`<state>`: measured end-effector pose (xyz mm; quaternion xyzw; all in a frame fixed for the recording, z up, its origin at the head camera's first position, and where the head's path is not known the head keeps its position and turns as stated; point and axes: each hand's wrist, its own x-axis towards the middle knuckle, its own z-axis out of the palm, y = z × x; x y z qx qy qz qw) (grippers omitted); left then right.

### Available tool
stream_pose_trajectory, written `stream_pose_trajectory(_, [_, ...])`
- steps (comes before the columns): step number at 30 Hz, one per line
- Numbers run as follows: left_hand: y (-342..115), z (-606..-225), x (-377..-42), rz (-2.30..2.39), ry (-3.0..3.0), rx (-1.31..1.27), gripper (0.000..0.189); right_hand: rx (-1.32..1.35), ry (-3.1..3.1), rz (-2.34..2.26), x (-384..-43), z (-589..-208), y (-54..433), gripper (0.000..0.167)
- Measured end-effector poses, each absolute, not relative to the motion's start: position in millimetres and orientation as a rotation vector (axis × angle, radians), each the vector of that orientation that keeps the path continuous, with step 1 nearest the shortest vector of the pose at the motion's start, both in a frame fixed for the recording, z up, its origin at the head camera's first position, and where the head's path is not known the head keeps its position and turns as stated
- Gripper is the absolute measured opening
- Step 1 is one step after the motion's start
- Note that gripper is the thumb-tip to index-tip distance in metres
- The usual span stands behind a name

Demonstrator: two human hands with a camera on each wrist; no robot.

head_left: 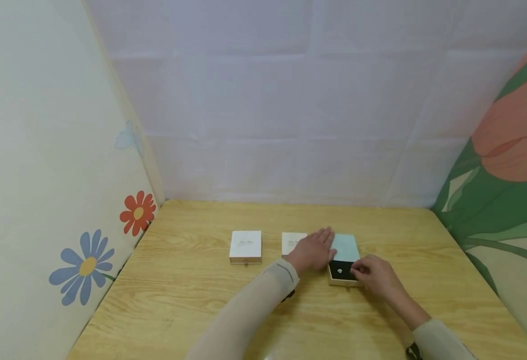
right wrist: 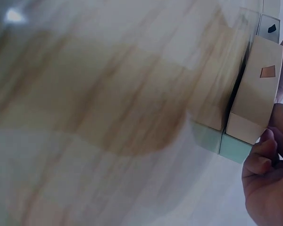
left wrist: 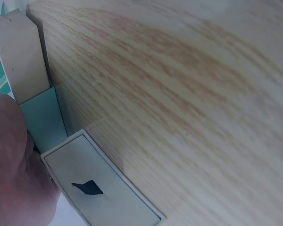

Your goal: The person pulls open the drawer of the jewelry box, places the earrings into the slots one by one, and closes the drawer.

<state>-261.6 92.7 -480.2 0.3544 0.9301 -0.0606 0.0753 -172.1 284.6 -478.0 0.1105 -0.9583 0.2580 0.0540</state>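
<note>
A mint drawer-style jewellery box (head_left: 346, 246) has its cream drawer (head_left: 343, 282) pulled out towards me. On the drawer's black insert (head_left: 345, 275) sits a small shiny piece of jewellery (head_left: 340, 270). My left hand (head_left: 313, 250), fingers straight, lies at the mint box's left edge and overlaps the middle white box (head_left: 289, 241). My right hand (head_left: 376, 274) has thumb and forefinger together at the insert's right side, the other fingers curled; I cannot tell what lies between the fingertips. In the right wrist view, that hand's fingers (right wrist: 260, 165) are beside the drawer's corner.
Another white box (head_left: 245, 245) stands shut on the wooden table (head_left: 191, 295), left of the middle one. The left wrist view shows the middle box's front (left wrist: 108, 176) with a dark pull tab. A white curtain (head_left: 263, 125) hangs behind the table, with flower-patterned panels at both sides.
</note>
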Motion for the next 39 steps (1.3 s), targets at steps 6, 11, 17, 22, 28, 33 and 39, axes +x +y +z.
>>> stream_pose_trajectory(6, [92.3,-482.9,-263.1,-0.149,2.794,1.065,0.065,0.337,-2.939,0.752,-173.0,-476.6,284.2,0.004])
stream_pose_trajectory(11, [92.3,-481.8,-263.0,-0.160,2.798,1.070,0.064,0.325,-2.950,0.744,-173.6,-476.6,284.2,0.004])
stream_pose_trajectory(17, [93.5,-482.8,-265.0,-0.205,2.806,1.075,0.064,0.332,-2.935,0.747,-174.7,-477.0,284.3,0.004])
stream_pose_trajectory(22, [93.5,-483.7,-264.3,-0.214,2.812,1.074,0.065,0.342,-2.936,0.748,-174.5,-475.7,283.1,0.005])
stream_pose_trajectory(28, [92.3,-482.7,-261.3,-0.203,2.811,1.057,0.064,0.312,-2.969,0.759,-172.7,-474.3,281.9,0.004])
stream_pose_trajectory(33, [91.8,-483.6,-261.4,-0.191,2.820,1.060,0.064,0.267,-2.999,0.782,-172.1,-472.0,280.9,0.005])
stream_pose_trajectory(39, [91.4,-482.6,-261.2,-0.177,2.820,1.073,0.064,0.215,-2.998,0.807,-169.0,-469.0,279.7,0.009])
